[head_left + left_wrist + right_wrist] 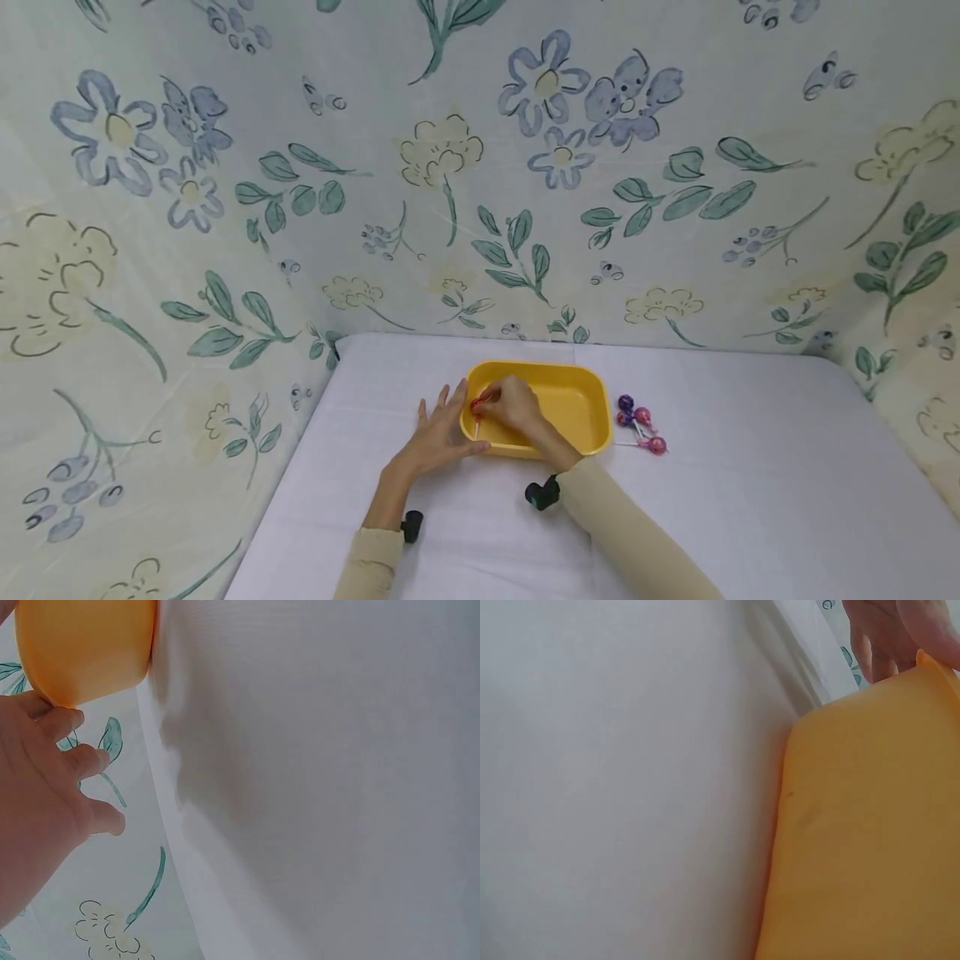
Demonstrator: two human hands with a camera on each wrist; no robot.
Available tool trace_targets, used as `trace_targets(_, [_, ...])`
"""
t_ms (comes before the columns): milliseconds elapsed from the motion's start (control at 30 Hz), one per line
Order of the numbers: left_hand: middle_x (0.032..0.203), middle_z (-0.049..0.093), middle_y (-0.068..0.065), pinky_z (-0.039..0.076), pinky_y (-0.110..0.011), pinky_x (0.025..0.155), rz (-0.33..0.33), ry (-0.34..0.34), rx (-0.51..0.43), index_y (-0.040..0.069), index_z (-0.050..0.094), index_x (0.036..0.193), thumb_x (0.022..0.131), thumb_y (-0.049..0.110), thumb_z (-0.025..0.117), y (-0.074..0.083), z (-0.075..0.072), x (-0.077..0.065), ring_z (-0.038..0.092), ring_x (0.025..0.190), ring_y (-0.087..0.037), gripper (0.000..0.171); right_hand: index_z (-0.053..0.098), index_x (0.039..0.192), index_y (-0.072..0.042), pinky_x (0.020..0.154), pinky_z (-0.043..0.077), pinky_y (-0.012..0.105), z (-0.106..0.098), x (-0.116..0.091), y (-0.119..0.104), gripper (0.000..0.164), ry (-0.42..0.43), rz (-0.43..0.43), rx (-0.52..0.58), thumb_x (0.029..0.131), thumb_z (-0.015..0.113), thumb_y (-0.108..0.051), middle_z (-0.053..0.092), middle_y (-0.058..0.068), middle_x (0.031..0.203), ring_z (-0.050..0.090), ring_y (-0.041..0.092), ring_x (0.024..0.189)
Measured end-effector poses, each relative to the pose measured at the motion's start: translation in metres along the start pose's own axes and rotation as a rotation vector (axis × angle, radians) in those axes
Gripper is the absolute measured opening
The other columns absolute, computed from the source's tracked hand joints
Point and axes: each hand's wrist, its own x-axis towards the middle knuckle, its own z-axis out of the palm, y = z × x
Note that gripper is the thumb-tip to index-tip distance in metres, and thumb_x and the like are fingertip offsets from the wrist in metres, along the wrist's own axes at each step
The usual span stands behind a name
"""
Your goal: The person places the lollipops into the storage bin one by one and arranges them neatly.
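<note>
The right hand (pixel 512 407) is pinching a red lollipop (pixel 476 408) inside the tray (pixel 572 408), the stick running from those fingertips toward the near wall; just beside them, the left hand (pixel 438 436) is gripping the tray's end.

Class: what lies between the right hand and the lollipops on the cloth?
In the head view, bare floor of the yellow tray and its right rim, then a sliver of cloth, lie between the right hand and those lollipops.
</note>
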Motion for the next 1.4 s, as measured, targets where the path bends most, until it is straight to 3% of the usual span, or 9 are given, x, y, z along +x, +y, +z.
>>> trace_targets(200, [0.176, 0.008, 0.001, -0.013, -0.066, 0.128, -0.009, -0.003, 0.012, 0.022, 0.006, 0.168, 0.086, 0.069, 0.07, 0.0, 0.002, 0.002, -0.002, 0.164, -0.03, 0.114, 0.082, 0.104, -0.007, 0.053, 0.048, 0.016, -0.003, 0.0, 0.001, 0.021, -0.037, 0.066, 0.038, 0.091, 0.081, -0.024, 0.074, 0.004, 0.082, 0.06, 0.015, 0.054])
trace_targets(433, [0.176, 0.008, 0.002, -0.012, -0.066, 0.128, -0.026, -0.005, 0.016, 0.026, 0.004, 0.168, 0.085, 0.07, 0.07, 0.001, 0.003, 0.001, -0.002, 0.164, -0.029, 0.115, 0.081, 0.107, -0.006, 0.05, 0.049, 0.015, -0.005, -0.003, 0.002, 0.023, -0.056, 0.085, 0.063, 0.092, 0.08, -0.024, 0.071, 0.008, 0.074, 0.062, 0.02, 0.05])
trace_targets(600, [0.176, 0.006, 0.001, -0.013, -0.066, 0.128, -0.023, -0.028, 0.008, 0.026, 0.001, 0.168, 0.086, 0.07, 0.07, 0.004, 0.0, 0.002, -0.003, 0.164, -0.029, 0.116, 0.08, 0.109, -0.007, 0.049, 0.049, 0.015, -0.009, -0.004, 0.001, 0.025, -0.068, 0.12, 0.071, 0.092, 0.08, -0.026, 0.071, 0.009, 0.076, 0.06, 0.019, 0.049])
trace_targets(800, [0.176, 0.01, -0.001, -0.011, -0.067, 0.128, -0.028, 0.008, 0.006, 0.025, 0.002, 0.168, 0.085, 0.065, 0.074, 0.001, -0.004, 0.002, 0.0, 0.164, -0.032, 0.117, 0.077, 0.117, -0.005, 0.055, 0.05, 0.018, -0.023, -0.011, -0.004, 0.037, -0.088, 0.07, 0.003, 0.09, 0.082, -0.03, 0.074, 0.006, 0.089, 0.06, 0.015, 0.06])
trace_targets(1033, [0.176, 0.011, -0.005, -0.01, -0.069, 0.127, -0.02, -0.015, 0.005, 0.022, 0.004, 0.168, 0.085, 0.065, 0.074, 0.001, 0.001, 0.003, 0.001, 0.164, -0.035, 0.117, 0.074, 0.126, -0.008, 0.053, 0.047, 0.018, -0.068, -0.046, 0.006, 0.041, -0.005, -0.053, -0.02, 0.092, 0.079, -0.03, 0.075, 0.005, 0.097, 0.056, 0.014, 0.058])
trace_targets(1167, [0.175, 0.012, -0.004, -0.01, -0.067, 0.128, -0.027, -0.001, 0.001, 0.02, 0.006, 0.168, 0.084, 0.062, 0.077, 0.004, 0.0, 0.003, 0.002, 0.164, -0.034, 0.117, 0.073, 0.129, -0.009, 0.052, 0.04, 0.018, -0.109, -0.066, 0.024, 0.04, 0.134, -0.102, -0.024, 0.093, 0.078, -0.027, 0.074, 0.006, 0.098, 0.05, 0.015, 0.063])
trace_targets(1300, [0.175, 0.009, -0.002, -0.011, -0.066, 0.129, -0.04, -0.012, 0.013, 0.021, 0.004, 0.168, 0.084, 0.063, 0.076, 0.005, 0.0, 0.003, 0.0, 0.164, -0.031, 0.118, 0.07, 0.132, -0.008, 0.049, 0.042, 0.019, -0.153, -0.085, 0.058, 0.042, 0.259, -0.077, -0.078, 0.095, 0.077, -0.025, 0.073, 0.013, 0.103, 0.048, 0.016, 0.062])
trace_targets(1400, [0.175, 0.009, -0.002, -0.012, -0.066, 0.128, -0.034, -0.014, 0.006, 0.021, 0.004, 0.168, 0.085, 0.062, 0.076, 0.004, 0.0, 0.003, 0.0, 0.164, -0.032, 0.117, 0.069, 0.133, -0.005, 0.048, 0.042, 0.019, -0.18, -0.096, 0.091, 0.041, 0.281, -0.016, -0.145, 0.096, 0.075, -0.023, 0.072, 0.018, 0.106, 0.047, 0.018, 0.061])
